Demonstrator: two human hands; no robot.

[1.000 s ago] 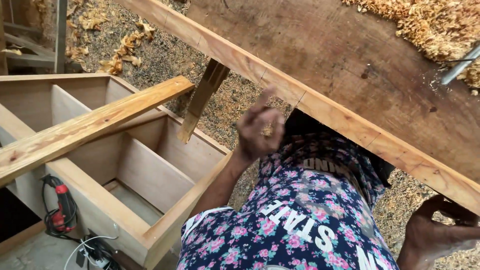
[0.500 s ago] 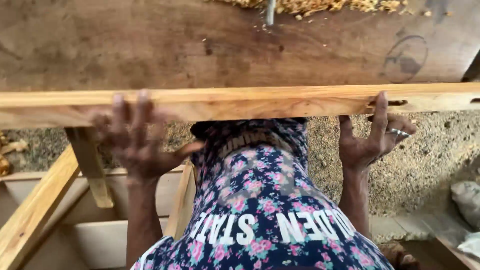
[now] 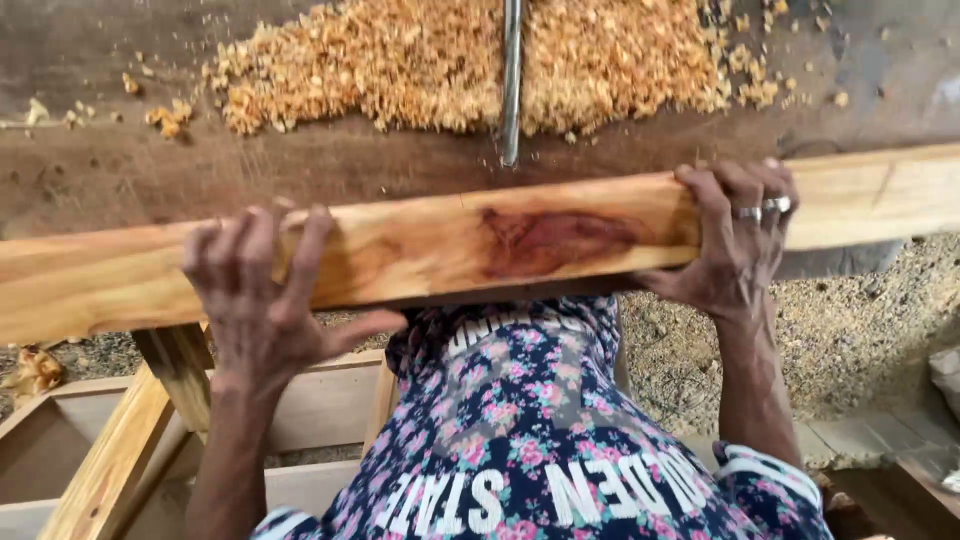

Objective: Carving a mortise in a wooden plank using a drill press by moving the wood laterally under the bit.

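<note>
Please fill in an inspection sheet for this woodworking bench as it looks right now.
Surface: dark, worn wooden bench top, scratched and stained.
Job's things: long pale wooden plank with a reddish patch, lying across the bench's near edge.
Clutter: heap of wood shavings on the bench; a thin metal bar sticks out of the heap toward the plank.
Grippers: left hand grips the plank, fingers over its top; right hand, wearing rings, grips it likewise.
Cables: nothing seen.
Surroundings: open wooden frame with compartments at lower left; sawdust-covered ground at right; the person's floral garment below the plank.
</note>
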